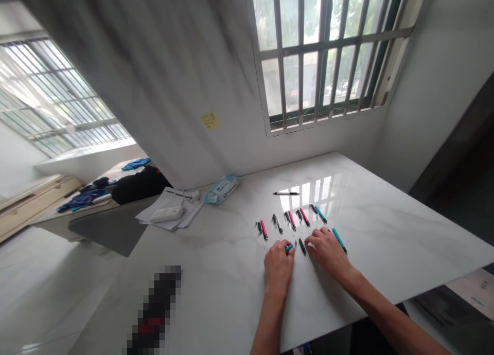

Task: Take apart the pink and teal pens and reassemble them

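My left hand [278, 261] rests low over the white table with its fingers closed around a teal pen barrel [289, 248]. To the right of it lie a small pen tip piece [296, 245] and a black pen grip [302, 246]. My right hand [328, 249] has thumb and fingers pinched at a thin white pen refill [311, 260], which slants along the tabletop. Beside that hand's outer edge lies another teal barrel [339, 241]. Beyond both hands is a row of pen parts, including pink barrels [264, 229], a grey barrel [278, 224] and a teal barrel [320, 214].
A whole pen [286, 194] lies behind the row. Farther left are a wipes pack [222, 189] and papers [170, 218] with a white device on them. A barred window [328, 51] and a yellow note [210, 121] are on the wall. A blurred-out dark object [156, 308] is at lower left.
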Demonstrator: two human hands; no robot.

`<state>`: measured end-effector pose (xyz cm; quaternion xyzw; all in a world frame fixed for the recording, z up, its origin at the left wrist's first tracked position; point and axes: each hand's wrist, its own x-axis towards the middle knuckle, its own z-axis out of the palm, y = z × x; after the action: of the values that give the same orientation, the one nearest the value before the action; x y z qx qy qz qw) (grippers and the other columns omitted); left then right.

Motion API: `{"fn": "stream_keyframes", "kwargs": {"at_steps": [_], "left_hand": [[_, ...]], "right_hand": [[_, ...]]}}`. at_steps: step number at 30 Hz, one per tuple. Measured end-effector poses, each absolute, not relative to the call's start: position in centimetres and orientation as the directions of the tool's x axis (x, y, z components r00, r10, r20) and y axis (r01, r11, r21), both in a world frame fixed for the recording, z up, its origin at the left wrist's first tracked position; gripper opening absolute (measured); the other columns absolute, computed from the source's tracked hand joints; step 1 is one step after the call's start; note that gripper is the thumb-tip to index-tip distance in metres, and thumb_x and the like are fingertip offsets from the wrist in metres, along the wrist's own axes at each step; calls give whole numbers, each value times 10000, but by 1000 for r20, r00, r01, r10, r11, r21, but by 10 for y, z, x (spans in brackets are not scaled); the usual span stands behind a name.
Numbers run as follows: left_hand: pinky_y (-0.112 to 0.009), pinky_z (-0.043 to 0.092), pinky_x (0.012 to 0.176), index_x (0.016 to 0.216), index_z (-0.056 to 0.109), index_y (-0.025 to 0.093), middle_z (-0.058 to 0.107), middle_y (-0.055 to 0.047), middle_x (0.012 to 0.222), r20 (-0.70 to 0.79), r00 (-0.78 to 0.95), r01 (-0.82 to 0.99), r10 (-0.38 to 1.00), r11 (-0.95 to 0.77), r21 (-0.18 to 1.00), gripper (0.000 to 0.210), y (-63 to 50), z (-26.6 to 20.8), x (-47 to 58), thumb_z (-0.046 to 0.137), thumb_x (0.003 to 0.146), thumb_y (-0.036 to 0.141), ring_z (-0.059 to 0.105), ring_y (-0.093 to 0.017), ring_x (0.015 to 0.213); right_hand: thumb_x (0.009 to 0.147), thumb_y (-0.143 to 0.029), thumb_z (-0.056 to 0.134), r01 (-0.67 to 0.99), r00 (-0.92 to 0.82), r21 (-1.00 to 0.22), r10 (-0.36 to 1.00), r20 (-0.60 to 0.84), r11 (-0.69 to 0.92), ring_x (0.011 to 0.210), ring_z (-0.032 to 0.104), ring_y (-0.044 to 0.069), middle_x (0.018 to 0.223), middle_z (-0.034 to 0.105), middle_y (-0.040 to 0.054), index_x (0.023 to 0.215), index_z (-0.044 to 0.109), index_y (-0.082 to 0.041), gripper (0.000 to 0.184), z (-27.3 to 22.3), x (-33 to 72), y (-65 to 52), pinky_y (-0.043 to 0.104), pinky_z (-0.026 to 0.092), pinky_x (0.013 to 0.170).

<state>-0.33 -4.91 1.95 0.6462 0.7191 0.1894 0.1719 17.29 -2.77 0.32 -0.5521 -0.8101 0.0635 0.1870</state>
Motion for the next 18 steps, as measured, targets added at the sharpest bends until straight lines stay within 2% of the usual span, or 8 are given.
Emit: {"fn": "stream_keyframes", "kwargs": {"at_steps": [14,16,18], "left_hand": [[-287,445,814,995,789,240,754,-88,1013,-9,-56,848,998,52,527,171,-45,17,6,635,922,251,688,-230,933],[-298,458,834,990,790,228,754,-86,993,22,-42,806,999,21,591,176,-46,19,4,630,923,258,687,-228,921],[-309,478,859,995,788,218,754,-81,983,86,-40,696,996,-34,718,218,-49,25,3,594,954,307,683,-221,912]], "right_hand": [[959,-162,611,852,-309,-355,917,251,385,986,603,280,974,719,95,976,789,-211,185,4,163,-29,394,469,912],[955,-155,608,836,-299,-392,917,264,385,987,604,280,970,716,94,982,786,-209,188,6,164,-29,401,471,921],[958,-156,597,792,-272,-473,917,293,386,983,607,275,965,714,87,997,776,-212,192,11,166,-32,408,472,928]]}}
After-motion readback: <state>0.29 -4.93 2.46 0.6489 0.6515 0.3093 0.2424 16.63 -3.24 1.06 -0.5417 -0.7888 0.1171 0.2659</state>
